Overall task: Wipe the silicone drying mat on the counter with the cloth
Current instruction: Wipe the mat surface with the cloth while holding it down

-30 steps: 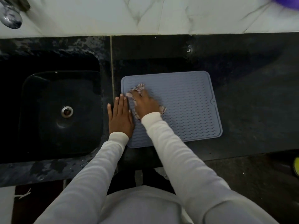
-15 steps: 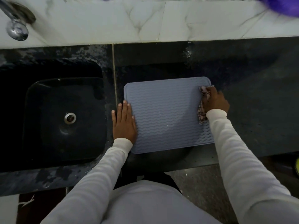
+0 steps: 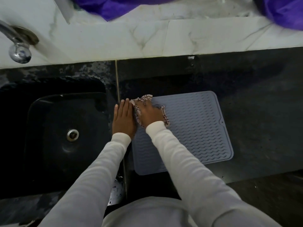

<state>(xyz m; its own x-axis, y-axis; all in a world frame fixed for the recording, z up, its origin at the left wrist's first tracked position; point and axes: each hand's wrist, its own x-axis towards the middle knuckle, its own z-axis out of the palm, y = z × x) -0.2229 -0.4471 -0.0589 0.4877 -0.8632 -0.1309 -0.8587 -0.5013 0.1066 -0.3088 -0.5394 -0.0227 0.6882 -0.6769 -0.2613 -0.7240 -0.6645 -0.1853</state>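
Under the right hand (image 3: 148,114), pressed flat with fingers spread, lies the cloth (image 3: 148,98), a checked rag bunched beneath the palm with its edges spilling out past the fingertips and beside the wrist. That hand bears down on it rather than pinching it. Just beside it, touching along the side, the left hand (image 3: 124,117) lies open and flat, fingers together, over the near-sink edge of the silicone drying mat (image 3: 196,126), apparently pinning that edge to the tabletop (image 3: 262,112).

Beyond the right hand, the mat stretches away across the dark tabletop, grey, ridged in wavy lines, with a small notch on its far side. It looks thin, floppy and light, likely to slide or ripple under a sideways rub, so holding one edge down seems sensible; the ridges will probably catch the cloth, which is soft and limp and is best worked with a flat palm. The cloth sits at the mat's corner nearest the left hand, toward the wall.

Past the left hand, on its outer side, is the black sink (image 3: 49,112); nothing shows in its basin but the metal drain (image 3: 72,135). Farther off, a tap (image 3: 19,49) juts from the marble ledge (image 3: 114,40), where purple fabric (image 3: 114,5) lies, blurred.
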